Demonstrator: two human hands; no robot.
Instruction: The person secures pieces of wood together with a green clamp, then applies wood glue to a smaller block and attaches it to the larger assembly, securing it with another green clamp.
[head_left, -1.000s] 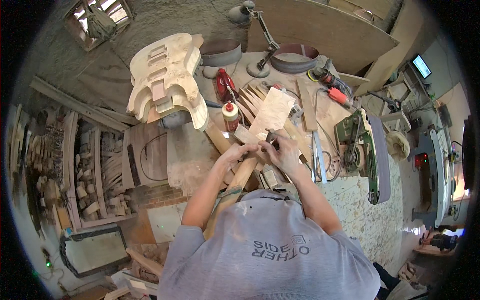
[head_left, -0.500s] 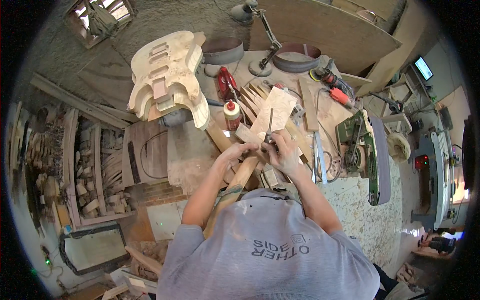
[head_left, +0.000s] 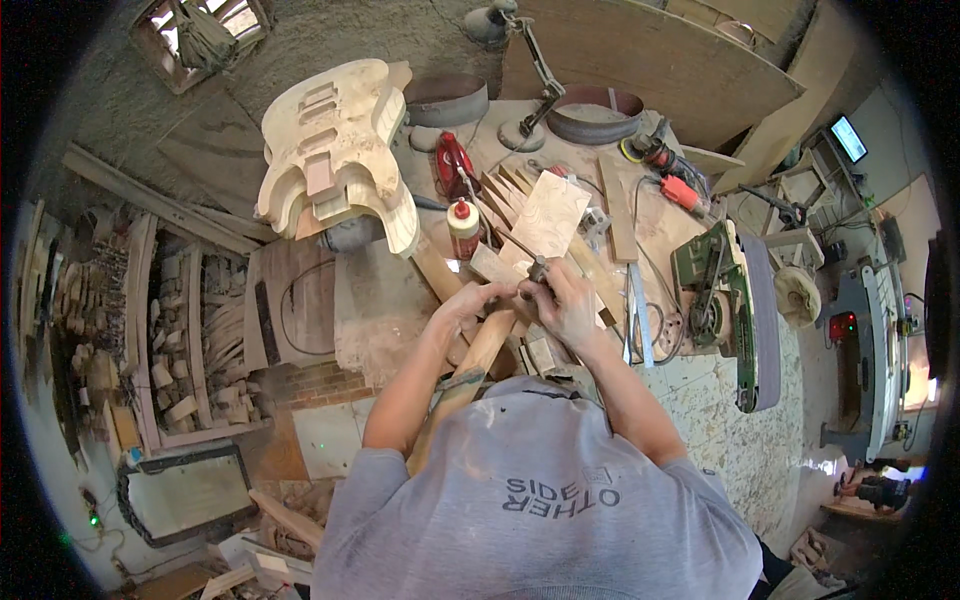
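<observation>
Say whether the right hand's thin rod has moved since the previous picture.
Yes: the thin rod has swung left across the pale board, toward the bottle.

Woodworking shop I'm standing in: raw guitar body (head_left: pixel 352 118), belt sander (head_left: pixel 758 315) right of it, shelves (head_left: pixel 215 438) of wood offcuts (head_left: pixel 182 408) lower left of it.

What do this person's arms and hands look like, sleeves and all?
The left hand and right hand are ungloved, and the forearms are bare. Short sleeves belong to a grey shirt with dark lettering.
</observation>
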